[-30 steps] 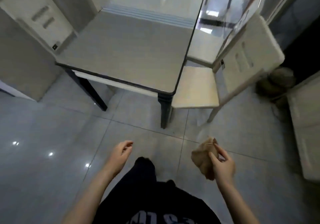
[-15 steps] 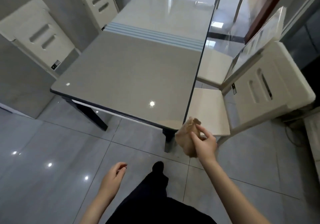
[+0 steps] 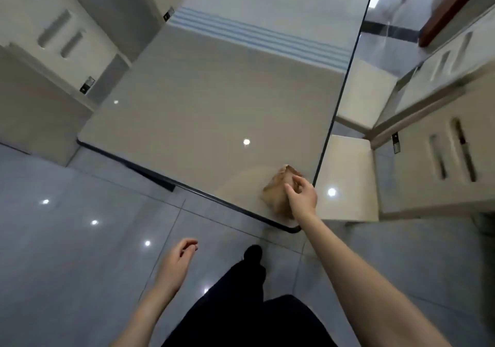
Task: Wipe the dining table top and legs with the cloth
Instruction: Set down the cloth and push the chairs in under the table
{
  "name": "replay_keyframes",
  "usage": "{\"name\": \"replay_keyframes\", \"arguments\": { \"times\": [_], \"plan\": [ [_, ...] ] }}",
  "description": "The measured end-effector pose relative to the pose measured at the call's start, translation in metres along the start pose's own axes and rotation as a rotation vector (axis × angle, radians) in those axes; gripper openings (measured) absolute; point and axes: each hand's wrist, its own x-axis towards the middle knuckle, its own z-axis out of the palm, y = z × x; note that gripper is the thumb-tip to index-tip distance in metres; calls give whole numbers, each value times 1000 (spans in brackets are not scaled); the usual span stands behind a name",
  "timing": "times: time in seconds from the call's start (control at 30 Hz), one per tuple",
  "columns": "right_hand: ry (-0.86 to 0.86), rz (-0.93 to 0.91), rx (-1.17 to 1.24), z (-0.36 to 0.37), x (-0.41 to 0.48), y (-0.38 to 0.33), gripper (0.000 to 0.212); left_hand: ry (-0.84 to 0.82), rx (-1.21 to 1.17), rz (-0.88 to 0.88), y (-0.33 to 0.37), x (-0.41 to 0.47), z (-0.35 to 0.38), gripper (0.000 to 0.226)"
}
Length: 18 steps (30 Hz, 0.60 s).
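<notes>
Tan cloth (image 3: 276, 196) gripped by right hand (image 3: 302, 198) at glossy table (image 3: 201, 105) corner, left hand (image 3: 174, 263) loosely curled, empty

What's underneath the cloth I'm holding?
The dining table top, at its near right corner. The right hand holds the cloth there; the patch directly beneath is hidden.

head cam, looks down-fwd, near table (image 3: 203, 111) corner

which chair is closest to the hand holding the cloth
The near chair on the right: its seat lies beyond the table corner beside the right hand gripping the cloth. The others stand farther off.
</notes>
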Motion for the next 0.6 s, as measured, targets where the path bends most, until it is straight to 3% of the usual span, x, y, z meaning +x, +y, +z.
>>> {"name": "replay_keyframes", "arguments": {
  "times": [0.23, 0.3, 0.6],
  "plan": [
    [61, -49, 201, -68, -43, 11, 9, -149, 101, 92, 33, 20, 25, 15],
    [118, -21, 319, -99, -71, 32, 14, -210, 118, 146, 50, 24, 42, 13],
    [572, 406, 582, -227, -253, 224, 23, -523, 215, 329, 88, -32, 186, 15]
  ]
}}
